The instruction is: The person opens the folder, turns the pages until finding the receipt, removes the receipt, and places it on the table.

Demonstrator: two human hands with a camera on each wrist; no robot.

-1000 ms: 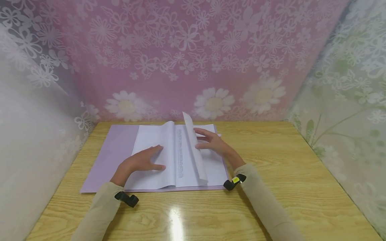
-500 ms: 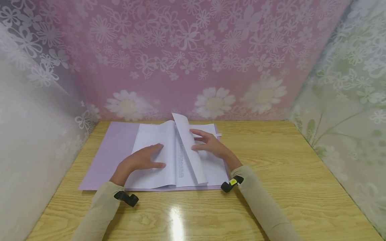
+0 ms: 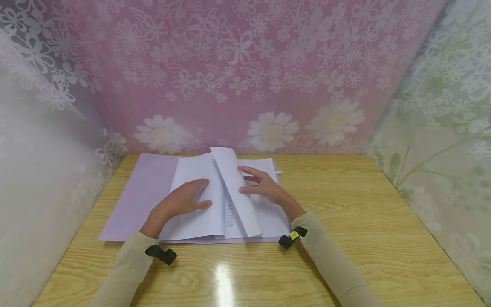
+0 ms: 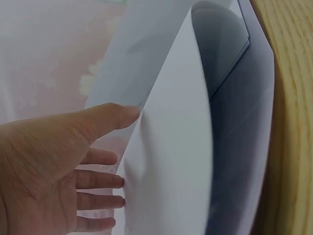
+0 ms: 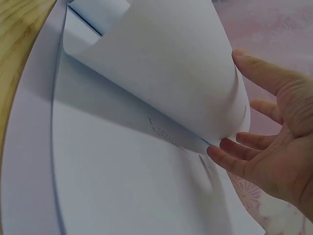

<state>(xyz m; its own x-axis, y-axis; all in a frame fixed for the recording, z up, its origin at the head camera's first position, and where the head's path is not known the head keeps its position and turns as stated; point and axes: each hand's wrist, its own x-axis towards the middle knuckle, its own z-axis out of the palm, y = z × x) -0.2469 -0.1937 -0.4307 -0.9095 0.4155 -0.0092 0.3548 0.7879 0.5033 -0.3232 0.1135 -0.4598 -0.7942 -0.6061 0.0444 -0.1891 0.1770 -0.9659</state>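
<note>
A light purple folder (image 3: 140, 194) with white sheets lies spread on the table. My left hand (image 3: 182, 199) rests on the left-hand pages (image 3: 192, 226), fingers spread; in the left wrist view its thumb (image 4: 122, 117) and fingertips touch a bulging sheet (image 4: 171, 127). My right hand (image 3: 264, 187) touches a raised, curved page (image 3: 234, 192) from its right side, fingers nearly straight. In the right wrist view, the thumb (image 5: 257, 68) and fingertips lie along this page's bent outer side. Small print shows in the gap beneath it, on a partly covered sheet.
The wood-grain table (image 3: 364, 238) stretches in front of and to the right of the folder. A small tab (image 3: 278, 172) sticks out at the folder's right edge. A pink floral backdrop (image 3: 207, 85) stands behind, with pale floral sides left and right.
My right hand has moved a little left, and the raised page leans further left, covering more of the print. The left hand stays nearly in place, its thumb slightly higher.
</note>
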